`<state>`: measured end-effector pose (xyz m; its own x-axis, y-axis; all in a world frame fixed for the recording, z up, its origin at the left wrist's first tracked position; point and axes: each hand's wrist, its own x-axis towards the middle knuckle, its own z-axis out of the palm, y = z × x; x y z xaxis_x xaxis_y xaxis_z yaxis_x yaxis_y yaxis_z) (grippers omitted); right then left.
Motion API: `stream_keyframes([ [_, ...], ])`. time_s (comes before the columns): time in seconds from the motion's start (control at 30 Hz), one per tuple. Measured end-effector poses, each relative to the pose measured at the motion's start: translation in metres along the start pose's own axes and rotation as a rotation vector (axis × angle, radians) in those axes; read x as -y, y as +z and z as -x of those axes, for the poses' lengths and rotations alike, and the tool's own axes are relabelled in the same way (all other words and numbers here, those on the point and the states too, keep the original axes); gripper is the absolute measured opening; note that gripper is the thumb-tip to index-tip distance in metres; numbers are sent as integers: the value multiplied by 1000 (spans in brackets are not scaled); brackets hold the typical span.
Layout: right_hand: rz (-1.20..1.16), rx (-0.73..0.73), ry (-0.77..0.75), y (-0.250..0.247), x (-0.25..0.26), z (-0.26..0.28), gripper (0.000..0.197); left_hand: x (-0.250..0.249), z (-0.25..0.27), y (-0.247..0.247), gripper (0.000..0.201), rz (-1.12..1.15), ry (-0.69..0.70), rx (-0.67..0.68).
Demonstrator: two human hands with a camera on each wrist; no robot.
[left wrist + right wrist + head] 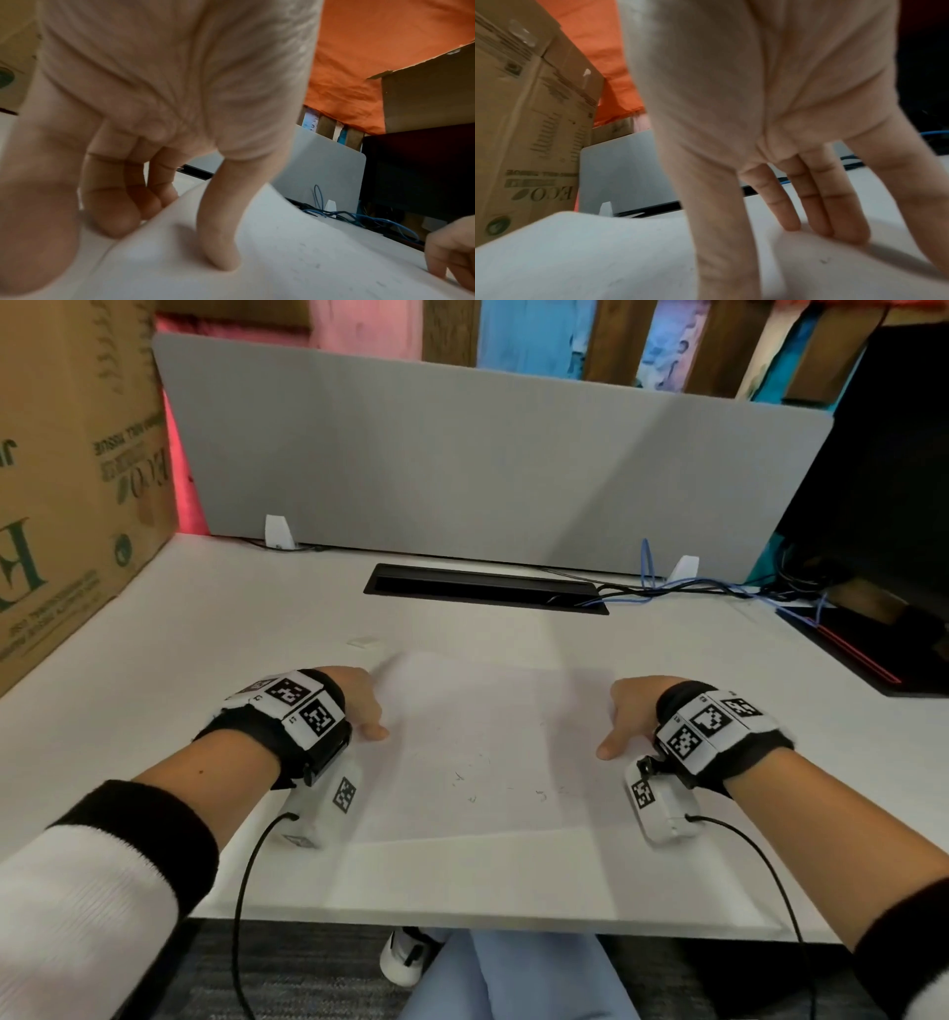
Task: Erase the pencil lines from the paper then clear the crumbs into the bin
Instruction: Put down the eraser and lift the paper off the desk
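A white sheet of paper (pixel 488 711) lies on the white desk (pixel 205 618) between my two hands. Dark eraser crumbs (pixel 472 785) and faint pencil marks are scattered on its near half. My left hand (pixel 359 706) pinches the left edge, thumb (pixel 218 247) on top and fingers (pixel 115 203) curled under. At the right edge my right hand (pixel 757 233) pinches the sheet, thumb on top and fingers (pixel 824 213) behind. In both wrist views the paper (pixel 295 263) bows upward at the held edges. A small white eraser (pixel 365 642) lies beyond the left hand. No bin is in view.
A large cardboard box (pixel 67 480) stands at the left. A grey divider panel (pixel 462 469) runs along the back, with a black cable slot (pixel 482 588) and blue cables (pixel 683 588) before it. A dark monitor (pixel 883 480) stands at the right.
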<state>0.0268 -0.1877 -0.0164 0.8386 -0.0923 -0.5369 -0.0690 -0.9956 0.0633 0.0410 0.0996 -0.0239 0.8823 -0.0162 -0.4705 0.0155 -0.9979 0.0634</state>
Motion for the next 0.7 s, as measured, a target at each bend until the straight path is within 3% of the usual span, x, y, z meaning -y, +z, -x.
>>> stream_keyframes([
  [0.1, -2, 26, 14, -2, -2, -1, 39, -3, 3, -1, 55, -2, -8, 10],
  [0.2, -6, 15, 31, -2, -3, 2, 52, -5, 5, -1, 54, -9, -7, 2],
  [0.33, -6, 4, 51, -2, -2, -2, 41, -7, 8, 0, 64, 24, -17, -61],
  [0.5, 2, -20, 67, -1, 1, -4, 43, -14, 6, 2, 70, 27, 15, -79],
  [0.63, -63, -36, 48, 2, -3, -7, 52, -13, 0, -1, 20, 7, 109, -66],
  [0.7, -113, -49, 50, 3, -6, -6, 60, -11, 3, -3, 11, 2, 107, -38],
])
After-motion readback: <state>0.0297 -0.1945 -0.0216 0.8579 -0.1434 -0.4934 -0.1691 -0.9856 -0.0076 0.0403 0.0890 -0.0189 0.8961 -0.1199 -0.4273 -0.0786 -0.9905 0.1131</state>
